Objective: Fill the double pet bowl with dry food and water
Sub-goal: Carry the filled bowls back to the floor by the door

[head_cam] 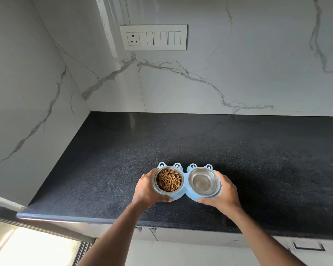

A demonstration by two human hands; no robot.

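1. Double pet bowl: pale blue plastic base, two round steel inserts side by side, pairs of small frog-like eyes along far rim. Sat on dark speckled countertop, close to near edge.
2. Left insert: filled with brown dry food, pellets heaped below rim.
3. Right insert: shiny inside, possibly clear water; could not tell for sure from reflections.
4. Left hand: wrapped round left end of base, thumb along near edge, fingers curled behind far side. Clasped on the plastic.
5. Right hand: mirrored hold on right end, thumb on near edge, fingers round the side. Clasped likewise.
6. Fingertips of both hands hidden behind base. Underside of base not visible; could not tell whether resting on or just lifted off countertop.
7. Switch panel on veined marble wall behind. Forearms cut off at bottom.
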